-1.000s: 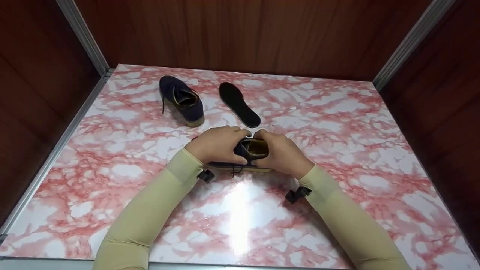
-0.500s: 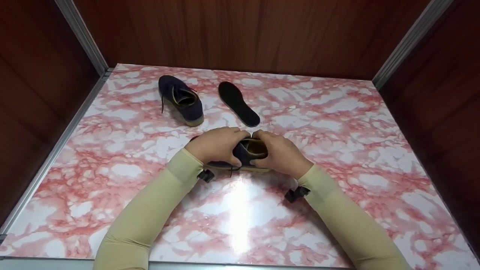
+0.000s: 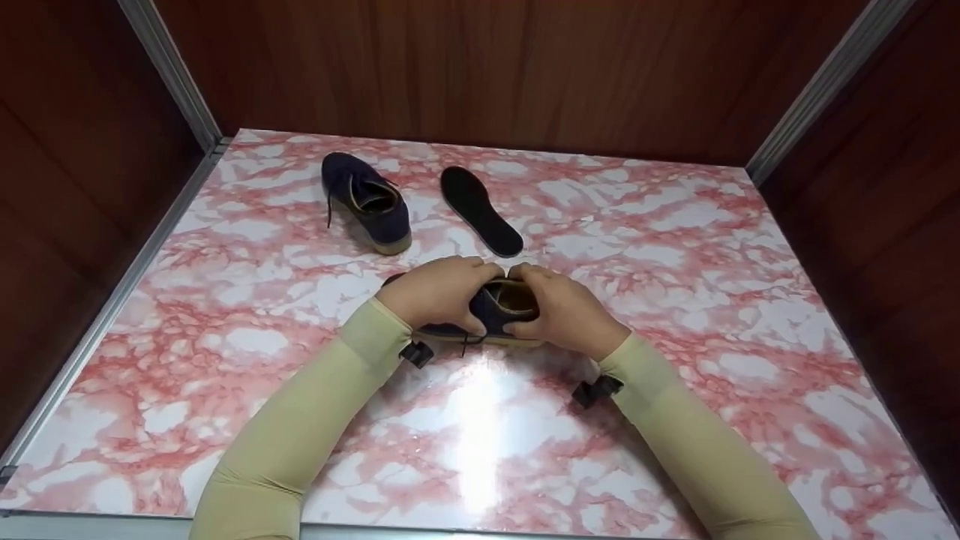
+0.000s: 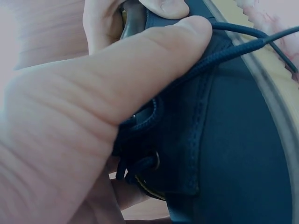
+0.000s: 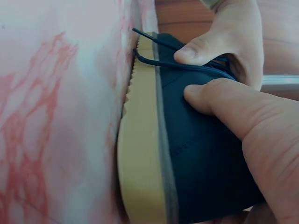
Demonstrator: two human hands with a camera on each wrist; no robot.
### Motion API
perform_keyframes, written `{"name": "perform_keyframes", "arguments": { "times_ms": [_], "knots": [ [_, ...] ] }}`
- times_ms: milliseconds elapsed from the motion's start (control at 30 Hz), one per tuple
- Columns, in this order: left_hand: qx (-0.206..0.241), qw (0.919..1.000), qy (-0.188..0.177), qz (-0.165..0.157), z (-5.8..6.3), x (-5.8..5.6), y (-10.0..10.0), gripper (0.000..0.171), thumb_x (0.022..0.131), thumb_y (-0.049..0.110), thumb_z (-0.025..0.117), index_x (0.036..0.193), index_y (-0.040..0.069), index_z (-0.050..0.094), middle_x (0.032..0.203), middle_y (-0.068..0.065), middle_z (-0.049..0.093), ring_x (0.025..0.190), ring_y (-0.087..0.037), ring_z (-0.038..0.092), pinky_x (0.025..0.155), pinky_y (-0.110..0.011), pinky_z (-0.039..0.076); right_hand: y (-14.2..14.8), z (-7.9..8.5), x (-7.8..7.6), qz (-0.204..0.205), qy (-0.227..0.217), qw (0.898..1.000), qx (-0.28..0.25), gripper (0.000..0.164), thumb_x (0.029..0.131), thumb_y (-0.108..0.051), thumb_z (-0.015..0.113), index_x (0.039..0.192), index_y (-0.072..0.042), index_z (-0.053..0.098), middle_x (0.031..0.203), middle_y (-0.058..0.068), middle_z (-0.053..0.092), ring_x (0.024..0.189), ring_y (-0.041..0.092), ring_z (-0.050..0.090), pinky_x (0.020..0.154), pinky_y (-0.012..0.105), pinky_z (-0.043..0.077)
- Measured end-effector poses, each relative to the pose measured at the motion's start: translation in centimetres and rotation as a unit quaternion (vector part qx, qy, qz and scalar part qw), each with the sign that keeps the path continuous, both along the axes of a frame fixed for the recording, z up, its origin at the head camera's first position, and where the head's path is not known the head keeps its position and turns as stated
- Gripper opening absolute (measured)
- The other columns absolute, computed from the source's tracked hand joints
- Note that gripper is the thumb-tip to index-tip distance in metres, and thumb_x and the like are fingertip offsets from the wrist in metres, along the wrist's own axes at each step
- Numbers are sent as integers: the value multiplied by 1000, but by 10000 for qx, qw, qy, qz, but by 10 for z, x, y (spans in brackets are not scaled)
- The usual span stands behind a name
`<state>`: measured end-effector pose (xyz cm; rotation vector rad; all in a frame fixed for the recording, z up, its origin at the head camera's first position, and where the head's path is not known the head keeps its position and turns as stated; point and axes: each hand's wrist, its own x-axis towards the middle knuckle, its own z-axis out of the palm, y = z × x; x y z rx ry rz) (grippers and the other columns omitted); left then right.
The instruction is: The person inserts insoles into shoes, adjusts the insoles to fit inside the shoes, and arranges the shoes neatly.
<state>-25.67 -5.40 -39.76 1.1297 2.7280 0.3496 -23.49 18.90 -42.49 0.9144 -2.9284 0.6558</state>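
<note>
A dark blue lace-up shoe (image 3: 491, 319) with a tan sole lies sideways on the table, toe to the left. My left hand (image 3: 442, 292) grips it across the laced front, thumb on the near side beside the lace (image 4: 233, 51). Around the heel end, my right hand (image 3: 566, 311) holds the shoe, its thumb pressed on the near side in the right wrist view. The shoe's opening shows between the two hands. The far-side fingers are largely hidden. In the right wrist view, the tan sole (image 5: 140, 163) sits right at the table top.
A matching shoe (image 3: 367, 202) stands at the back left, a lace hanging from its side. Beside it lies a black insole (image 3: 480, 210). The red-and-white marbled table (image 3: 675, 300) is enclosed by dark wood panels (image 3: 480, 75) at the back and sides.
My left thumb has shifted slightly back along the shoe's near side. Both hands keep their hold, and the shoe stays in nearly the same place.
</note>
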Motion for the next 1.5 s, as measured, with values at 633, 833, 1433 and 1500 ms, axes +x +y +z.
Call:
{"name": "perform_keyframes", "arguments": {
  "times_ms": [633, 833, 1433, 1500],
  "knots": [
    [-106, 9999, -25, -69, 4, -4, 8, 82, 85, 38, 96, 152, 13, 56, 141, -9, 68, 126, -28, 69, 115, -46, 54, 37, 20, -48, 539, -951, 9921, -624, 35, 114, -35, 58, 133, -11, 74, 130, 12, 77, 119, 29, 72, 107, 53, 55],
    [-99, 9999, -96, -81, 1, -1, 5, 81, 87, 39, 95, 152, 12, 56, 140, -10, 67, 125, -28, 69, 114, -46, 54, 38, 16, -95, -139, -668, 9977, 20, 27, 109, -36, 69, 116, -11, 77, 115, 9, 81, 106, 27, 74, 97, 48, 59],
    [-134, 9999, -100, 25, 1, -1, 4, 79, 87, 39, 95, 150, 11, 56, 144, -11, 66, 132, -29, 66, 118, -46, 52, -33, 1, -138, -684, 148, 9879, 1386, 47, 101, -41, 78, 135, -9, 66, 122, 20, 68, 103, 38, 74, 96, 56, 62],
    [-143, 9999, -64, 30, 2, -1, 2, 78, 87, 38, 95, 149, 11, 56, 143, -11, 66, 131, -29, 67, 117, -46, 52, -34, 0, -140, -547, 140, 9893, 1349, 42, 101, -37, 79, 130, -9, 69, 119, 20, 71, 104, 37, 73, 97, 55, 61]
  ]
}}
